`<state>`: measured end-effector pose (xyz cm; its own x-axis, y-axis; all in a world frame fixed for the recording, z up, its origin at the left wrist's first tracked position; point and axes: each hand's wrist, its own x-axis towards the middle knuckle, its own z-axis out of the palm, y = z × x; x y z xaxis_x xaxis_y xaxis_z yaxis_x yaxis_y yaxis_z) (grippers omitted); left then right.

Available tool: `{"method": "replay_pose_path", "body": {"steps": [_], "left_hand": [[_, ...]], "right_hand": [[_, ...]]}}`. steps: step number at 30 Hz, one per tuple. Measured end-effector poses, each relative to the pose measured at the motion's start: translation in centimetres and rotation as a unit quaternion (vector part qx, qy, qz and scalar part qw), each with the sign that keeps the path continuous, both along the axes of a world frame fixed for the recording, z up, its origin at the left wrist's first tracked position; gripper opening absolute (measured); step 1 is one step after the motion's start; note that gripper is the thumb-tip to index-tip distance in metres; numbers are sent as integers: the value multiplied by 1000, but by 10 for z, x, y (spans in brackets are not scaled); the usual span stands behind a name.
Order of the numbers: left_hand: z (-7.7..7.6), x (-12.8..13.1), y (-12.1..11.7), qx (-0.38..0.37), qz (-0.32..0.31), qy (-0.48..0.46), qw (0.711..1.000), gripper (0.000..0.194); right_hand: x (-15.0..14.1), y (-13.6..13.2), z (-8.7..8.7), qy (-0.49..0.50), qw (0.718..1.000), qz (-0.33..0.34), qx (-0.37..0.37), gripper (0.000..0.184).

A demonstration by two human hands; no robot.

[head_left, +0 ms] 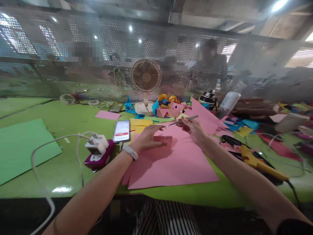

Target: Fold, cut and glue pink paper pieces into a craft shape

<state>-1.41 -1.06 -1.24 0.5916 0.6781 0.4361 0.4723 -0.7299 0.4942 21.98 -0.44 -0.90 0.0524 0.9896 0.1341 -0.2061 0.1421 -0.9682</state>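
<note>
My left hand (149, 137) lies flat with fingers spread on a small folded pink paper piece (163, 140), pressing it onto a large pink sheet (176, 166) on the green table (61, 120). A white band sits on that wrist. My right hand (194, 129) is closed around one end of a thin metal ruler (182, 121), which slants up to the right above the pink paper.
A phone (121, 131) rests on a purple power strip (99, 158) with white plugs and cables. A small fan (145, 78), a heap of folded coloured paper (168, 109), a yellow glue gun (259, 163) and a green sheet (19, 147) surround me. People sit behind a perforated screen.
</note>
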Motion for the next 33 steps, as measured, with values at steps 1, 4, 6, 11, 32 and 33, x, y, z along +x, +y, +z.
{"method": "replay_pose_path", "body": {"steps": [1, 4, 6, 11, 32, 33], "left_hand": [[-1, 0, 1, 34, -14, 38, 999, 63], [-7, 2, 2, 72, -26, 111, 991, 63], [-9, 6, 2, 77, -25, 130, 988, 54], [-9, 11, 5, 85, -33, 133, 987, 41], [-10, 10, 5, 60, -82, 121, 987, 44], [-10, 10, 5, 60, -84, 120, 987, 44]], "right_hand": [[4, -2, -1, -5, 1000, 2, -3, 32], [13, -9, -10, -33, 999, 16, -16, 32], [17, -14, -16, -48, 998, 21, -23, 31], [16, -22, -20, -79, 996, 31, -9, 31], [9, -29, -12, -130, 990, 50, 18, 34], [8, -29, -11, -132, 990, 49, 19, 34]]}}
